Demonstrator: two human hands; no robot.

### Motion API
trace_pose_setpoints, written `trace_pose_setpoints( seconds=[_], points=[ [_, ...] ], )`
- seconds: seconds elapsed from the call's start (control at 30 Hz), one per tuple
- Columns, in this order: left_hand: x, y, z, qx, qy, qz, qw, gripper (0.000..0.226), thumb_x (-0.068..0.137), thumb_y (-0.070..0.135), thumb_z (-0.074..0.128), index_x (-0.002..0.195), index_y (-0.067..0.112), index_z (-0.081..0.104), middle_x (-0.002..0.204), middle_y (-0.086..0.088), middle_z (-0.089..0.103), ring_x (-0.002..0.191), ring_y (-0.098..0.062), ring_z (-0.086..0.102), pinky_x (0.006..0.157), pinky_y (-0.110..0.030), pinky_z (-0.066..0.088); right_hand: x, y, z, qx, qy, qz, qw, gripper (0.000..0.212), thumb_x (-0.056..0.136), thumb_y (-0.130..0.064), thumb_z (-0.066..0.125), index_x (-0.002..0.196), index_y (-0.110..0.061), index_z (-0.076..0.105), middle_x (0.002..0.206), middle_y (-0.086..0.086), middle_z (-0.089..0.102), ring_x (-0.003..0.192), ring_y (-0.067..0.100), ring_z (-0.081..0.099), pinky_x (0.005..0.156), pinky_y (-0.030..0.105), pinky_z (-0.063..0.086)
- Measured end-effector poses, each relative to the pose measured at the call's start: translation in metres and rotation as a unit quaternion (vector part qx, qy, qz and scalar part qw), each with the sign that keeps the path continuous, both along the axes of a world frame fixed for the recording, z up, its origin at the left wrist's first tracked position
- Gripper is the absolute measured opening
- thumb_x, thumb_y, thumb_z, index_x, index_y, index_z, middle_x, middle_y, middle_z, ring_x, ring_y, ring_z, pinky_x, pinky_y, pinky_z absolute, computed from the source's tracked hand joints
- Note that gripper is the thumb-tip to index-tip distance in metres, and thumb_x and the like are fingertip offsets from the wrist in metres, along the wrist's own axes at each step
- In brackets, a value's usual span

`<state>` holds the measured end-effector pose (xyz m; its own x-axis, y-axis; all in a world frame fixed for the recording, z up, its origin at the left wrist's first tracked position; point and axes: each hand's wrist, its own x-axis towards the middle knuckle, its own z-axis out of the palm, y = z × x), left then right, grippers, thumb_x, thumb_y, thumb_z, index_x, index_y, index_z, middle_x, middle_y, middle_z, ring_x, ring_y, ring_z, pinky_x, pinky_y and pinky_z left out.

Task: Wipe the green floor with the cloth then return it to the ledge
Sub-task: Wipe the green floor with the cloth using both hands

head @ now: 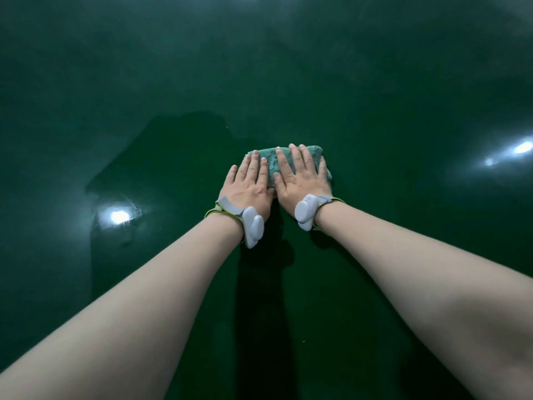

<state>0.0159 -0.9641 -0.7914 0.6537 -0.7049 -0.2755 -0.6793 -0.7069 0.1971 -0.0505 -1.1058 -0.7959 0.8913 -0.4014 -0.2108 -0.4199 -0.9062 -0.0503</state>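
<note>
A folded teal patterned cloth [270,164] lies on the glossy dark green floor [288,67], ahead of me at the centre of the view. Both palms press flat on it, side by side, with arms stretched forward. My left hand [248,183] covers the cloth's left part, fingers straight and slightly spread. My right hand [302,176] covers the right part, its outer fingers reaching the cloth's right edge. Much of the cloth is hidden under the hands. Each wrist carries a grey band with a small device. No ledge is in view.
The green floor fills the whole view. Bright light reflections show on it at the left [118,216] and the far right [522,147]. A darker, wet-looking patch [161,157] spreads to the left of the cloth.
</note>
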Motion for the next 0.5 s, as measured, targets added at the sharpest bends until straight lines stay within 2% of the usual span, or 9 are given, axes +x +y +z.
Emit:
trace_pose_setpoints(
  seconds=[0.17, 0.33, 0.5],
  points=[
    [-0.003, 0.009, -0.002, -0.017, -0.003, -0.001, 1.0, 0.071, 0.109, 0.046, 0.024, 0.164, 0.012, -0.003, 0.173, -0.007, -0.011, 0.159, -0.021, -0.011, 0.13, -0.041, -0.002, -0.002, 0.008, 0.001, -0.008, -0.022, 0.0, 1.0, 0.062, 0.107, -0.05, 0.019, 0.165, -0.03, 0.007, 0.173, 0.004, 0.006, 0.159, 0.024, -0.001, 0.126, 0.062, 0.003],
    [-0.006, 0.012, -0.003, -0.04, -0.002, 0.009, 0.999, 0.076, 0.105, 0.051, 0.029, 0.165, 0.012, 0.003, 0.173, -0.008, -0.007, 0.159, -0.021, -0.008, 0.129, -0.04, 0.0, -0.01, 0.006, 0.005, -0.011, -0.072, 0.001, 0.997, 0.061, 0.105, -0.053, 0.03, 0.163, -0.032, 0.023, 0.17, 0.004, 0.023, 0.157, 0.024, 0.015, 0.124, 0.058, 0.015],
    [-0.017, 0.016, -0.007, -0.055, -0.011, 0.024, 0.998, 0.087, 0.093, 0.059, 0.019, 0.165, 0.011, 0.009, 0.173, -0.01, -0.001, 0.16, -0.022, -0.003, 0.128, -0.041, 0.002, -0.015, 0.01, 0.01, 0.01, -0.116, -0.016, 0.993, 0.053, 0.106, -0.047, 0.036, 0.158, -0.035, 0.037, 0.165, 0.0, 0.035, 0.154, 0.019, 0.024, 0.123, 0.054, 0.021]
  ],
)
